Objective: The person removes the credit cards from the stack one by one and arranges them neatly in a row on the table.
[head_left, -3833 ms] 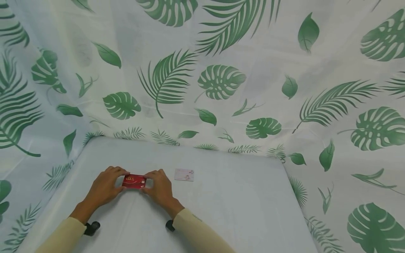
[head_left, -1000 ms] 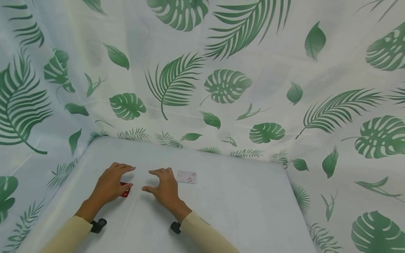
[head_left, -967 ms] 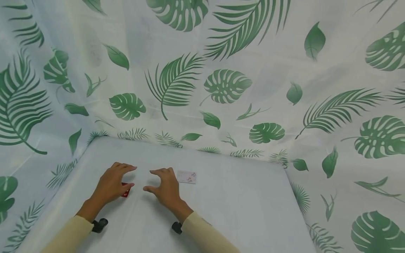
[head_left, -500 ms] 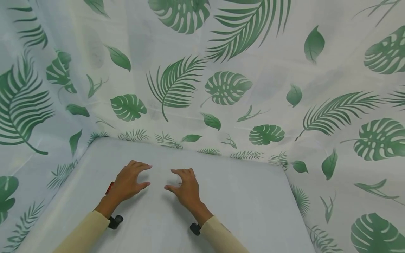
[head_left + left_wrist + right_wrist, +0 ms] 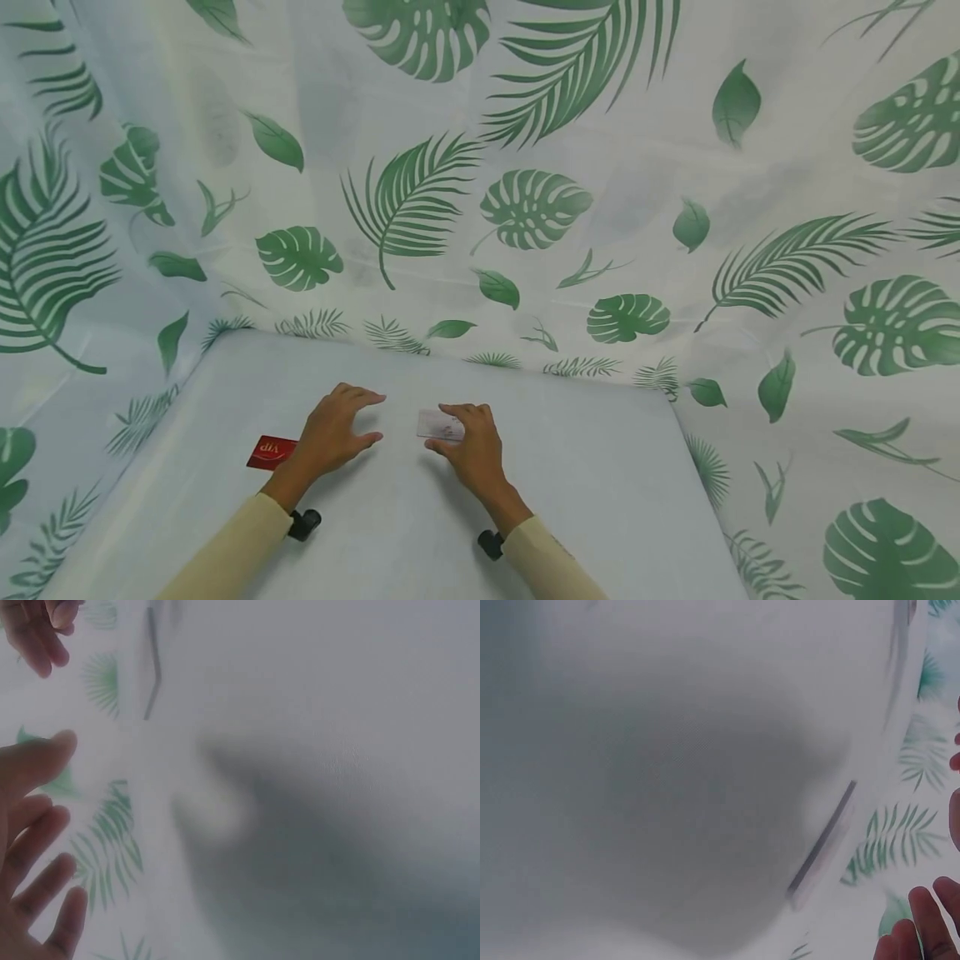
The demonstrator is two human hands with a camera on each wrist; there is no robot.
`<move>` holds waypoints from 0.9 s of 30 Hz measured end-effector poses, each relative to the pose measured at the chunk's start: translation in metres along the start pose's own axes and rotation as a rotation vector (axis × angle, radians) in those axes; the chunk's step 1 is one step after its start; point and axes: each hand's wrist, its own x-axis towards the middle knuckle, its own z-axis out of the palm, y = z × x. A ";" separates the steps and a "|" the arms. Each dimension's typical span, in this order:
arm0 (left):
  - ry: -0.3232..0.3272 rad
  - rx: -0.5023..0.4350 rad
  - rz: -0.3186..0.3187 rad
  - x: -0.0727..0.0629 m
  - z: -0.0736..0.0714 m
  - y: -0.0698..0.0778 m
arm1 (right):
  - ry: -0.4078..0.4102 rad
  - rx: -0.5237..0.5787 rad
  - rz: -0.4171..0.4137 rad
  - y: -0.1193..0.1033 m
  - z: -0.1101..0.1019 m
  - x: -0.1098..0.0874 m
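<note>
A red card marked VIP lies on the white tabletop, its right end hidden behind my left wrist in the head view. My left hand hovers to the right of it, thumb and fingers spread in a C shape around nothing. A pale card with a pink flower print lies further right. Over its right end is my right hand, thumb and index finger parted near its long edges. The right wrist view catches the pale card nearly edge-on, apart from the right hand's fingers.
The white-covered table extends to the right and toward me. Leaf-printed white sheeting walls it in at the back and both sides. Black wrist cameras hang under each sleeve.
Both hands held the red card at first, then let go of it and moved right. The red card now sits further left and lower, and the right hand has reached the pale card.
</note>
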 end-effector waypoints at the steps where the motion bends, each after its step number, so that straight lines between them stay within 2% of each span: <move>1: 0.004 -0.002 0.003 0.001 0.001 0.001 | 0.002 -0.005 0.002 0.003 -0.001 0.000; 6: 0.014 -0.013 0.006 0.004 0.011 0.003 | -0.012 -0.041 0.025 0.015 -0.006 0.001; 12: -0.020 -0.061 -0.015 0.009 0.023 0.009 | -0.050 -0.054 0.080 0.028 -0.010 0.003; 27: -0.065 -0.081 0.018 0.026 0.056 0.020 | -0.119 -0.120 0.084 0.046 -0.011 0.008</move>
